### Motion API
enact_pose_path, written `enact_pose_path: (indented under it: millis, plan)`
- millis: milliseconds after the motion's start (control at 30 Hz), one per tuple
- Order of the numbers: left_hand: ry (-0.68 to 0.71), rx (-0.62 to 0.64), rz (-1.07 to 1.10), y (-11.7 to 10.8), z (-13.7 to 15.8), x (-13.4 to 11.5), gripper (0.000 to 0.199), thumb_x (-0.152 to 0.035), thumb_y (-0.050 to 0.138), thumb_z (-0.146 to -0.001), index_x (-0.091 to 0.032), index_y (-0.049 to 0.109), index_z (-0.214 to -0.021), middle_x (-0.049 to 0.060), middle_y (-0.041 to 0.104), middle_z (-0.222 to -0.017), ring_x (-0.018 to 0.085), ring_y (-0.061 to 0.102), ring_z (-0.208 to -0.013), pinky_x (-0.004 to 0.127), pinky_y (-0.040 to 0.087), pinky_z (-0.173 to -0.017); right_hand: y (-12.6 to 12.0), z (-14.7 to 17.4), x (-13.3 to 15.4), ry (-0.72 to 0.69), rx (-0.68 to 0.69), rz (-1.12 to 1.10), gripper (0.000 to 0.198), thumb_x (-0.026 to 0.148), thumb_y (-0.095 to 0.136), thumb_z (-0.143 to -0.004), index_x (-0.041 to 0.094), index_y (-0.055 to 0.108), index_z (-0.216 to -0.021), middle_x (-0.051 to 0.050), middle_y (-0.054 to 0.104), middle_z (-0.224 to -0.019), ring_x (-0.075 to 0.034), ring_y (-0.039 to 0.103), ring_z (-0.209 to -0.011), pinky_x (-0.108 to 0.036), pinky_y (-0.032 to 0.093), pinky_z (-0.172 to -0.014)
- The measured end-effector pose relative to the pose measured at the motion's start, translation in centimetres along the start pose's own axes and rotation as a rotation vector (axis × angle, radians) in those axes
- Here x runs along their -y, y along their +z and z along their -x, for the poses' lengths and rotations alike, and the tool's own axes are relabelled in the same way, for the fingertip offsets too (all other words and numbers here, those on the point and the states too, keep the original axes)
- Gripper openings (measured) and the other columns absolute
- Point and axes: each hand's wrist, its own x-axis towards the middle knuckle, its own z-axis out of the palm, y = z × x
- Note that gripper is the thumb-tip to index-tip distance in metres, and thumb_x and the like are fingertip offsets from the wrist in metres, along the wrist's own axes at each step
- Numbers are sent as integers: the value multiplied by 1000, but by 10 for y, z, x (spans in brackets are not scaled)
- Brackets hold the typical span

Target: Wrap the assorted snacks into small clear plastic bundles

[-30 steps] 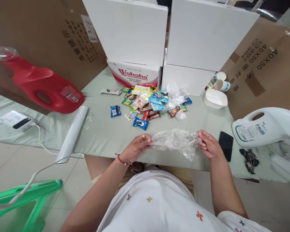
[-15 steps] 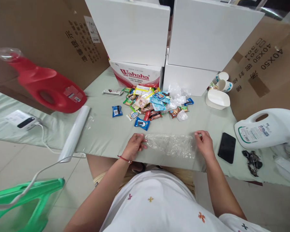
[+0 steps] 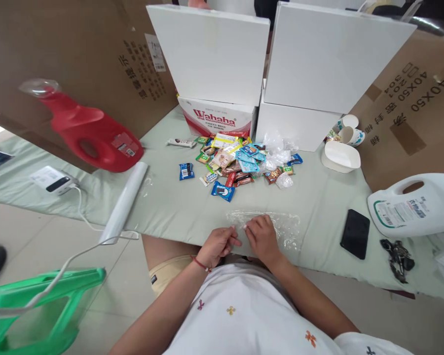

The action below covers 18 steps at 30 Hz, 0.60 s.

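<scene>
Table (image 3: 170,212): pale green
Left hand (image 3: 219,245): fingers parted
Right hand (image 3: 263,240): over film (image 3: 290,229), grip unclear
Film: best smoothed lightly

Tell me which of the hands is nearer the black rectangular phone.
Right. The right hand, over the clear thin plastic sheet, is left of the black rectangular phone; the left hand is farther left, beyond the right hand.

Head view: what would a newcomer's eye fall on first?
Probably the red plastic jug at left, before the brown cardboard panel. Next comes the heap of colourful wrapped snacks in front of the red-white Wahaha box. Nearer, the right hand lies over clear crinkled plastic film, the left hand beside it.
</scene>
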Motion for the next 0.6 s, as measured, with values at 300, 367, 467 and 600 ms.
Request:
enact_pose_path:
  millis: [300,367,467,600]
  plan:
    - [88,131,186,17,-3,-10,47,-44,89,-61,-16,55,-78,-1,64,-75,2,41,-45,17,14,-38,-26,-2,-4,288,-47,-581,22,43,64,-93,27,77,-88,-6,65,-93,-22,58,-94,-37,47,-84]
    - [100,205,155,14,-1,-14,43,-39,89,-60,-15,56,-73,1,64,-74,3,42,-49,16,18,-40,-34,-3,-9,414,-43,-784,23,47,69,-89,26,78,-84,-5,65,-95,-20,59,-94,-33,48,-82]
    - [118,238,121,3,5,-22,37,-33,88,-60,-15,56,-68,3,64,-72,5,45,-55,16,23,-42,-50,-7,-18,598,-85,-1018,24,49,77,-81,25,77,-81,-3,67,-92,-17,60,-90,-28,50,-80]
    - [128,278,83,-18,16,-30,32,-28,85,-60,-16,56,-66,2,64,-73,6,48,-58,15,28,-44,-79,-15,-28,750,-198,-1230,31,47,88,-68,23,72,-78,-1,68,-86,-14,61,-80,-28,56,-75]
